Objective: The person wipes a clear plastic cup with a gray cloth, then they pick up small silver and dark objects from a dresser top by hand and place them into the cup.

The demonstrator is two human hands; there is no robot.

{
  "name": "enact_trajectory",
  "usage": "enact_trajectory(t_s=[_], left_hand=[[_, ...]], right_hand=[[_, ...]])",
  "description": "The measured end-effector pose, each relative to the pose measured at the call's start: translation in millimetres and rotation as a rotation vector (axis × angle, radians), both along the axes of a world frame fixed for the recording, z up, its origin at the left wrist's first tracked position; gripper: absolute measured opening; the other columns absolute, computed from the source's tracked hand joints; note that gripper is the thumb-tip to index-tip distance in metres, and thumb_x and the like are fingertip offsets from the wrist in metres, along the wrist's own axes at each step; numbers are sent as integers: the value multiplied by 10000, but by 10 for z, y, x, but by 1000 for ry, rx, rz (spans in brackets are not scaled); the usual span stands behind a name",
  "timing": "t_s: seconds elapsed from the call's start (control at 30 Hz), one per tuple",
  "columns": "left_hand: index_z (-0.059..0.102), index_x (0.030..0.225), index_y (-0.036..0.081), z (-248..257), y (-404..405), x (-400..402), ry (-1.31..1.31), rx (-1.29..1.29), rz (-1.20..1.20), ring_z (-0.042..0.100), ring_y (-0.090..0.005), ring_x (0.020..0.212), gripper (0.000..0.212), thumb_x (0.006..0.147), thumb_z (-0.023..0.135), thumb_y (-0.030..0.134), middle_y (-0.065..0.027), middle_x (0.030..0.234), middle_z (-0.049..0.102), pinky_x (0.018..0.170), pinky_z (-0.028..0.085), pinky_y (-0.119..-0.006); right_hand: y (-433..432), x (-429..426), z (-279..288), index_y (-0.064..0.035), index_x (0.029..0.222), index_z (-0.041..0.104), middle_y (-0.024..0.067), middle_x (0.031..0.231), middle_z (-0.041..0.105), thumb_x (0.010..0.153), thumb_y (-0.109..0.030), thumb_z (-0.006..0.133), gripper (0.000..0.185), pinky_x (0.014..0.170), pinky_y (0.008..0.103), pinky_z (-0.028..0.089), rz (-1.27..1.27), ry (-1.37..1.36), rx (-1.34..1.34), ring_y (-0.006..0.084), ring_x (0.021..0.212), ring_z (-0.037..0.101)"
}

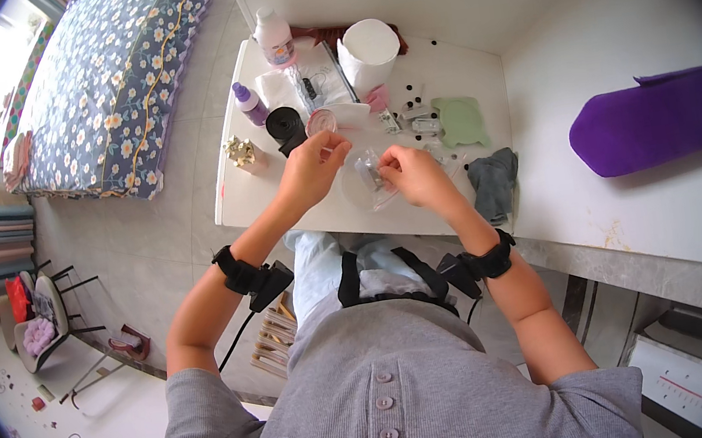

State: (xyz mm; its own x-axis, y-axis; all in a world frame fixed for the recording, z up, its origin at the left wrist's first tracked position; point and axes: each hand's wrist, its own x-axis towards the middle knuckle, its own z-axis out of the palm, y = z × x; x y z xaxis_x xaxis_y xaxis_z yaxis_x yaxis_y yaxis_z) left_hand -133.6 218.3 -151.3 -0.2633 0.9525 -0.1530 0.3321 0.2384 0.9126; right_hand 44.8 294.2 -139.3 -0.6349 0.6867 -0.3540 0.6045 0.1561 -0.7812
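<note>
My right hand [413,172] pinches the side of a small clear plastic bag [369,176] above the front of the white table [295,201]. Something small and greyish shows inside the bag, too unclear to name. To the left, my left hand [312,169] is raised with thumb and fingertips close together; whether a small thing is between them cannot be told. Just beyond it sits a roll of pale pinkish tape or ribbon [320,123], next to a black roll [284,125]. Small clear containers [425,125] and black round pieces [418,138] lie beyond my right hand.
At the back stand a white bottle [274,36] and a white paper roll [369,50]. A purple spray bottle [251,104] is at left. Right of the containers lie a green cloth [460,121] and a grey cloth [494,183]. White walls border the table's back and right.
</note>
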Motion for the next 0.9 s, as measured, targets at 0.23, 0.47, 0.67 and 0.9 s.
enact_trajectory(t_s=[0.23, 0.47, 0.67, 0.9], left_hand=[[525, 1035, 23, -316, -201, -68, 211, -211, -35, 614, -166, 685, 339, 855, 558, 308, -98, 771, 623, 604, 468, -279], [475, 1177, -23, -479, -212, -85, -39, -356, -161, 642, -178, 742, 472, 871, 531, 331, -143, 884, 641, 557, 494, -275], [494, 1156, -32, -443, -190, -92, -112, -383, -158, 641, -176, 734, 461, 875, 525, 332, -145, 897, 641, 544, 495, -276], [544, 1116, 0, -362, -196, -134, 4, -252, -93, 627, -147, 725, 403, 863, 555, 313, -105, 903, 637, 575, 485, -265]], right_hand=[[-101, -248, -231, 11, 849, 555, 215, 795, 614, 750, -24, 531, 107, 701, 427, 477, 118, -200, 240, 371, 787, 595], [-65, -398, -426, 42, 841, 532, 252, 818, 604, 674, 25, 532, 169, 736, 430, 474, 264, -293, 226, 390, 811, 590], [-16, -468, -467, 57, 848, 527, 255, 836, 601, 657, 25, 543, 194, 749, 430, 470, 321, -361, 206, 388, 845, 584], [16, -311, -256, -18, 864, 530, 191, 776, 599, 740, 7, 491, 132, 663, 381, 463, 227, -275, 232, 334, 764, 589]])
